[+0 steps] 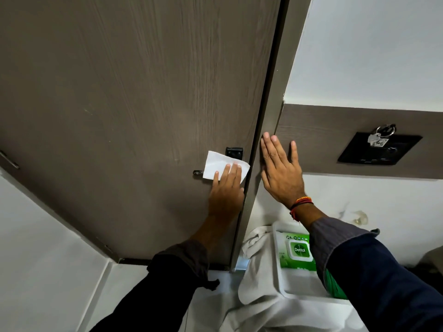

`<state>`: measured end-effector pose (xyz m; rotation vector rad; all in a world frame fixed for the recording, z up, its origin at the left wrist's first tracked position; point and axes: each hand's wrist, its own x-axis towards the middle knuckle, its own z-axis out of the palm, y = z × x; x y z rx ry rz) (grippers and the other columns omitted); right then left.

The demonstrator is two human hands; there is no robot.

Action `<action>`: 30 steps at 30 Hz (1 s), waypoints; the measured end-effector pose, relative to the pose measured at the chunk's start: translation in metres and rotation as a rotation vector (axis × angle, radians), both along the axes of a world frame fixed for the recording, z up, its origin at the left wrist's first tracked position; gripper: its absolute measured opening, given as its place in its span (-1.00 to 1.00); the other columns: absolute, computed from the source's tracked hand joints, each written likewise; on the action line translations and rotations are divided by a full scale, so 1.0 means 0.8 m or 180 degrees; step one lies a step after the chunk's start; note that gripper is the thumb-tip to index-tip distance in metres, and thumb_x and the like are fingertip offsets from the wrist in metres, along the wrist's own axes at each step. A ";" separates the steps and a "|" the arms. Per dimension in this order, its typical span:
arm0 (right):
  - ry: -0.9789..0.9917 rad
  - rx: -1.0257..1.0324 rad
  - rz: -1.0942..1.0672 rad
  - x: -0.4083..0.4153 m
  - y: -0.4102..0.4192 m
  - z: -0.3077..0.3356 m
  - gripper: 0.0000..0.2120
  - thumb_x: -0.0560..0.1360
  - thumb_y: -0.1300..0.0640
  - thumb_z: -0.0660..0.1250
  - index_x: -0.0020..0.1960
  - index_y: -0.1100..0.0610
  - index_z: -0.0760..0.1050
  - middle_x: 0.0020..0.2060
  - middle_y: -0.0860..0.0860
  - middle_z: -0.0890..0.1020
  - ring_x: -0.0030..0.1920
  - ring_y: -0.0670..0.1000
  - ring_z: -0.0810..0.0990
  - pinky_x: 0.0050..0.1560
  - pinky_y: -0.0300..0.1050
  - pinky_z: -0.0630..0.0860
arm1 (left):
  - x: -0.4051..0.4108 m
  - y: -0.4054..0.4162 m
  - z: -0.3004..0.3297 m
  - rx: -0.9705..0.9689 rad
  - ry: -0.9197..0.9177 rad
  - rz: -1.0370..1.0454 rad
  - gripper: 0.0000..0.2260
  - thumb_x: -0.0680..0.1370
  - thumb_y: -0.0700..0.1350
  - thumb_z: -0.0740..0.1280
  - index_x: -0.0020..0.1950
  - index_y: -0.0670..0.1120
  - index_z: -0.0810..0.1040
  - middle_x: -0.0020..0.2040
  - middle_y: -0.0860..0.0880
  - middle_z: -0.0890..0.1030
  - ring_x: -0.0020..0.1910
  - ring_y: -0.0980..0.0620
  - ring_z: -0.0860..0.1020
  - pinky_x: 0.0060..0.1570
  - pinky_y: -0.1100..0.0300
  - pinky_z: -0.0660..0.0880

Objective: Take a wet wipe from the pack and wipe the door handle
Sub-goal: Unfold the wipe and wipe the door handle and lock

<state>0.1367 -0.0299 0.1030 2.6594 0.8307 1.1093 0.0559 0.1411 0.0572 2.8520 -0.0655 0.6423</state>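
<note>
A white wet wipe (217,167) lies spread over the door handle, whose dark end (197,172) sticks out to the left of it. My left hand (226,191) presses the wipe flat against the grey-brown door (124,97), fingers on its lower right part. A black latch plate (234,152) sits just above the wipe. My right hand (281,174) rests flat and open on the door frame and the brown wall panel, holding nothing. The green wet wipe pack (297,251) lies below on a white tray (297,287), partly hidden by my right sleeve.
A black wall plate (381,149) with keys on a ring (381,136) hangs on the panel at the right. A white cloth (256,267) drapes under the tray. Another metal handle (9,160) shows at the door's far left edge.
</note>
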 end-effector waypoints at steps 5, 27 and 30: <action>-0.0140 0.0062 0.0017 0.014 0.001 -0.013 -0.27 0.66 -0.05 0.08 0.69 0.13 -0.19 0.69 0.02 -0.20 0.68 0.02 -0.21 0.63 0.23 -0.31 | -0.004 0.009 -0.011 0.0088 0.0057 0.0116 -0.38 0.60 -0.01 0.29 0.60 -0.16 0.20 0.59 -0.15 0.27 0.59 -0.11 0.21 0.52 -0.17 0.23; -0.0454 0.0089 0.0455 0.042 -0.010 -0.022 -0.37 0.73 -0.09 -0.03 0.70 0.12 -0.12 0.69 0.01 -0.18 0.68 0.01 -0.24 0.61 0.19 -0.40 | -0.006 -0.024 -0.036 -0.0373 -0.0046 0.0894 -0.31 0.58 0.05 0.26 0.63 -0.14 0.09 0.64 -0.11 0.14 0.63 -0.07 0.06 0.53 -0.19 0.18; -0.0373 0.0126 0.0506 0.041 -0.009 -0.020 -0.37 0.73 -0.08 -0.02 0.70 0.12 -0.13 0.69 0.01 -0.18 0.68 0.01 -0.23 0.61 0.19 -0.40 | 0.001 -0.041 -0.031 -0.0574 -0.0043 0.1028 -0.28 0.58 0.11 0.24 0.63 -0.15 0.06 0.64 -0.13 0.13 0.63 -0.09 0.06 0.55 -0.18 0.15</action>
